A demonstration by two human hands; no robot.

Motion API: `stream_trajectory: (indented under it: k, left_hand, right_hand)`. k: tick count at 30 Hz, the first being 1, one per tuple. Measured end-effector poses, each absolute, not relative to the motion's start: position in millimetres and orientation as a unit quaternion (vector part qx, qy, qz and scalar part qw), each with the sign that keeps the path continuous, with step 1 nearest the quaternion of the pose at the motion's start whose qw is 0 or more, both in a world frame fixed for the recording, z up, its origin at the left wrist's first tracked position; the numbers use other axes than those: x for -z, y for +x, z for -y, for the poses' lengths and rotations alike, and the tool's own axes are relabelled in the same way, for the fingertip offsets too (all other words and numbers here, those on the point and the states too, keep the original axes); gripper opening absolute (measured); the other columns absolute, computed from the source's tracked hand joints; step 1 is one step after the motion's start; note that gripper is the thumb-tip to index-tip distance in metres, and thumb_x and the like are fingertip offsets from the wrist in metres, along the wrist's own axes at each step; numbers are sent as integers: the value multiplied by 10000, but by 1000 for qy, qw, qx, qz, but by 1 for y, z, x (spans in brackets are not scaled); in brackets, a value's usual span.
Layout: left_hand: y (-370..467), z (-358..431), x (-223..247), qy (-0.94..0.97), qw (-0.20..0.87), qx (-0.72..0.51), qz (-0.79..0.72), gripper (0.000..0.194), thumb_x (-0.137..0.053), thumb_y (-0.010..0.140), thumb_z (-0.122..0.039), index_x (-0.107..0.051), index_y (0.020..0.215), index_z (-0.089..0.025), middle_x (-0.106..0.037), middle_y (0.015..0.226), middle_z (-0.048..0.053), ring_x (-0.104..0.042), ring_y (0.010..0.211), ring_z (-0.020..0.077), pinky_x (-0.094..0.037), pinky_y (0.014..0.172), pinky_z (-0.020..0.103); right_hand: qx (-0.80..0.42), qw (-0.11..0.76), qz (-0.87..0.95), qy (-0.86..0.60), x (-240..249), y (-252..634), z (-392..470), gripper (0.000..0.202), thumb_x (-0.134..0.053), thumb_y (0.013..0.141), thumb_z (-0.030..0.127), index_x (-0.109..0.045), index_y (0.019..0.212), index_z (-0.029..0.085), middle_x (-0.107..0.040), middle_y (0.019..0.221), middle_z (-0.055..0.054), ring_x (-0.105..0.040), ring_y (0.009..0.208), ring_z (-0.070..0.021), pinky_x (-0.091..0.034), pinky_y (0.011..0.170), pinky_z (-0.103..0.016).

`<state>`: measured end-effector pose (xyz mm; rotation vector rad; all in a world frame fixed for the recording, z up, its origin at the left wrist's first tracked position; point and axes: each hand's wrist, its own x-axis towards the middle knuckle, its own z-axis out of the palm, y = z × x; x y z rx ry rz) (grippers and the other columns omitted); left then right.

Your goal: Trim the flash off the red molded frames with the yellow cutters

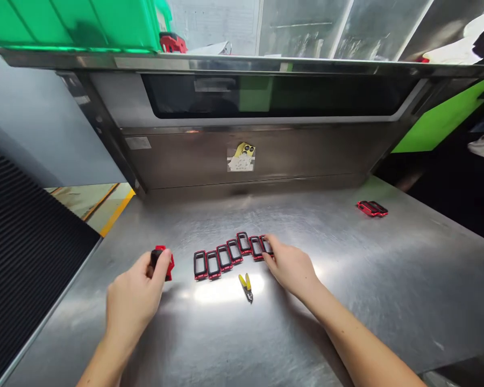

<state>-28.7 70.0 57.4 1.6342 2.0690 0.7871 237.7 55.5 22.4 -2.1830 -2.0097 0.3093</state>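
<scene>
Several small rectangular frames (200,277), black with red edges, form a curved row on the metal table. My right hand (294,269) has its thumb and fingers closed on the rightmost frame (262,243), partly covering it. On the left, my left hand (133,293) grips red and black frames (169,266) above the table; the fingers hide how many. Below the row lies a small pair of nippers (247,289) with yellow handles, touched by neither hand.
More red and black frames (372,208) lie at the table's (427,285) far right. A metal shelf (242,64) spans the back, carrying a green bin (72,27). A taped picture (242,157) hangs on the back panel. Dark ribbed material (28,258) borders the left edge.
</scene>
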Motion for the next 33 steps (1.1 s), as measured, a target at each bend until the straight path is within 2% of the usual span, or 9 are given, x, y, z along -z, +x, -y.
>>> stream_trajectory:
  k: [3, 6, 11, 15, 19, 21, 28, 31, 33]
  left_hand:
    - [-32, -74, -62, 591, 138, -155, -779, 377, -558, 706, -561, -489, 495, -257, -480, 470, 57, -505, 535, 292, -265, 567, 330]
    - [-36, -80, -58, 607, 153, -34, -779, 431, -488, 739, -592, -540, 517, -227, -642, 647, 170, -615, 722, 413, -345, 611, 377]
    - [-40, -86, -49, 604, 149, 128, -772, 548, -279, 865, -552, -638, 862, -137, -692, 1024, 255, -627, 987, 439, -434, 741, 445]
    - [-38, -84, -49, 612, 128, 129, -770, 548, -226, 901, -524, -569, 1018, -112, -695, 1026, 234, -646, 978, 406, -457, 752, 434]
    - [-39, -82, -49, 615, 105, 126, -771, 450, -234, 931, -420, -516, 1065, -96, -688, 1036, 236, -649, 985, 397, -463, 737, 408]
    - [-41, -82, -49, 615, 95, 124, -773, 409, -240, 940, -369, -490, 1096, -85, -680, 1056, 241, -644, 999, 396, -458, 751, 404]
    - [-49, -82, -52, 606, 71, 114, -784, 359, -283, 940, -324, -467, 1127, -79, -658, 1097, 242, -643, 995, 395, -452, 752, 400]
    - [-46, -83, -48, 607, 53, 13, -793, 410, -301, 916, -416, -486, 1102, -101, -674, 1008, 199, -653, 929, 374, -450, 712, 386]
    - [-41, -81, -42, 633, 79, -107, -763, 415, -295, 888, -482, -528, 997, -156, -667, 798, 103, -653, 775, 312, -436, 649, 348]
  right_hand:
    - [-85, 37, 669, -738, -22, 241, -56, 147, -524, 908, 105, -585, 1038, 134, -704, 848, -117, -669, 785, -306, -374, 547, -282]
    - [-82, 12, 670, -738, -19, 242, -58, 95, -537, 911, 107, -611, 957, 146, -709, 854, -120, -674, 803, -302, -384, 554, -276]
    - [-83, 32, 658, -748, -23, 244, -58, 99, -530, 921, 114, -615, 879, 140, -702, 826, -125, -673, 780, -289, -404, 568, -277]
    - [-108, 127, 679, -715, -27, 239, -51, 120, -467, 981, 214, -582, 988, 183, -685, 817, -33, -655, 757, -192, -444, 632, -247]
    - [-270, 383, 705, -533, -24, 228, -38, 114, -509, 923, 277, -586, 927, 194, -638, 713, 7, -606, 661, -153, -454, 598, -220]
    - [-337, 447, 690, -459, -23, 222, -31, 129, -530, 891, 301, -590, 879, 188, -609, 668, 11, -573, 614, -149, -452, 579, -226]
    - [-413, 480, 682, -364, -28, 210, -15, 152, -578, 874, 313, -618, 819, 177, -606, 680, 7, -555, 608, -131, -464, 591, -217]
    - [-412, 482, 692, -344, -26, 209, -12, 209, -582, 896, 361, -631, 815, 175, -604, 666, 1, -552, 593, -130, -466, 582, -216]
    - [-411, 482, 703, -323, -25, 207, -10, 249, -580, 913, 393, -638, 814, 172, -613, 677, -9, -557, 594, -129, -468, 586, -215]
